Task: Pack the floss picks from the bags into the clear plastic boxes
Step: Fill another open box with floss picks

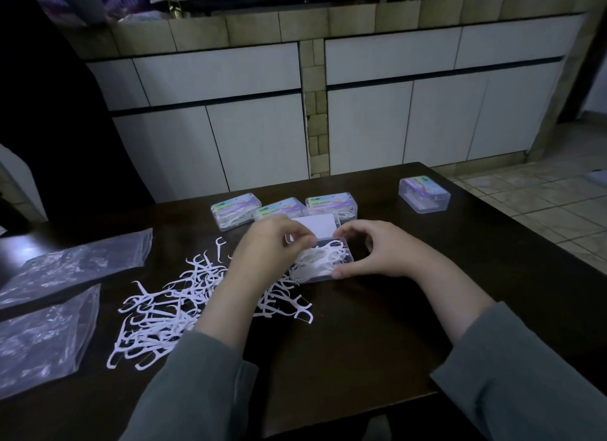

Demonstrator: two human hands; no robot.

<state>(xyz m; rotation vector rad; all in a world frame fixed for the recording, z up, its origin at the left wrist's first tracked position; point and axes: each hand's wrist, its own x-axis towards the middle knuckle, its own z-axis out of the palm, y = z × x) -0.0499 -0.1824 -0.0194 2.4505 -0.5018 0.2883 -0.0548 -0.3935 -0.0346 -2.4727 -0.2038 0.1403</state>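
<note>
Filling the open clear box with floss picks

The left hand [272,243] pinches what looks like a pick over the open clear box [323,260], which the right hand [368,248] grips by its edge. Overfilling could stop the lid [315,225] shutting. Loose floss picks [170,304] lie beside empty bags [75,266]; three packed boxes [284,209] crowd behind.
</note>
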